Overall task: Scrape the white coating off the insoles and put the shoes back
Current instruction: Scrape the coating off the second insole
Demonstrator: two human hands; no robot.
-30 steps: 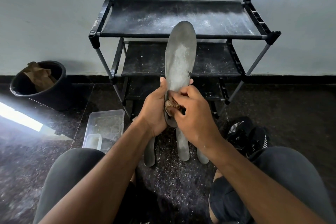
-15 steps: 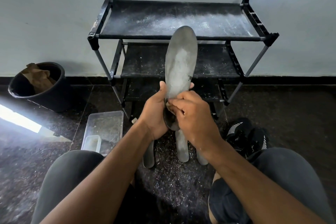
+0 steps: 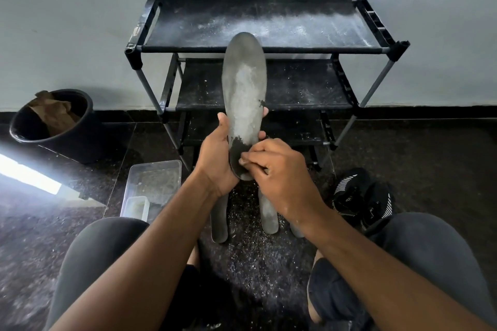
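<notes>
A matt grey insole (image 3: 243,88) wears a chalky white film, scraped to bare black at the heel. The shoe rack (image 3: 258,24) pairs dusty black fabric shelves with metal tubes; a clear plastic tub (image 3: 153,183) sits on glossy speckled stone floor (image 3: 416,164).

Grey, white-blotched insole (image 3: 244,83); black rack (image 3: 252,21)

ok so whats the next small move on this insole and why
Probably drag the right hand up past the dark scraped heel patch. The insole, held upright by the left hand, is bare only at the heel; white coating covers the rest above it.
</notes>
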